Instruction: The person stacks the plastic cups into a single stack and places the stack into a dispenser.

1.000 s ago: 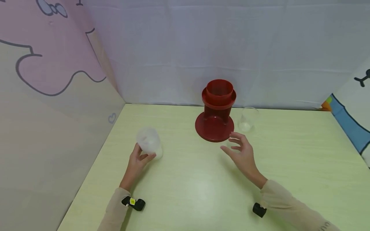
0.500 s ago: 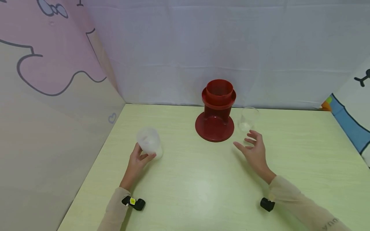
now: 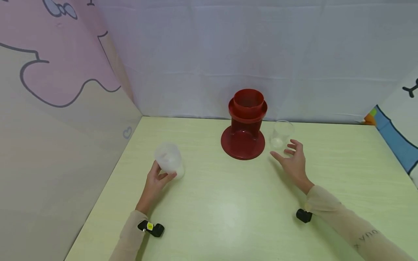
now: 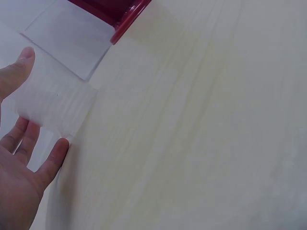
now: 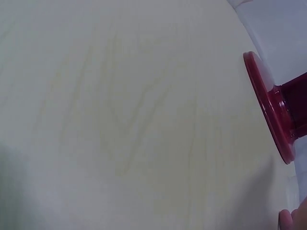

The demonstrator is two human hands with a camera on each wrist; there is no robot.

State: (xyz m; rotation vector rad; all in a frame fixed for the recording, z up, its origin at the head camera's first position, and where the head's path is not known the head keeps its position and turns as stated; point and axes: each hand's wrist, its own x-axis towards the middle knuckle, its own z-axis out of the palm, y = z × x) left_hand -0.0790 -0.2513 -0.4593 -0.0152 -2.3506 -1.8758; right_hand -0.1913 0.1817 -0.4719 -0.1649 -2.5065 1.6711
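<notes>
My left hand (image 3: 155, 185) grips a frosted, translucent plastic cup (image 3: 168, 156) at the left of the table. In the left wrist view the thumb lies on one side of this cup (image 4: 53, 96) and the fingers on the other. My right hand (image 3: 295, 165) is held out with fingers parted and nothing between them. Just beyond its fingertips stands a clear cup (image 3: 280, 135), apart from the hand as far as I can see. In the right wrist view only bits of the right fingers (image 5: 286, 219) show at the lower right corner.
A dark red piece with a round flat base (image 3: 243, 148) stands at the back middle, left of the clear cup; a red cup (image 3: 249, 101) sits in its top. Behind the pale wood-patterned table (image 3: 215, 203) hangs a white cloth (image 3: 209, 54). Printed cloth (image 3: 65, 137) borders the left.
My right hand has moved right and a little forward, away from the red base towards the clear cup. The left hand keeps its hold on the frosted cup, nearly still.
</notes>
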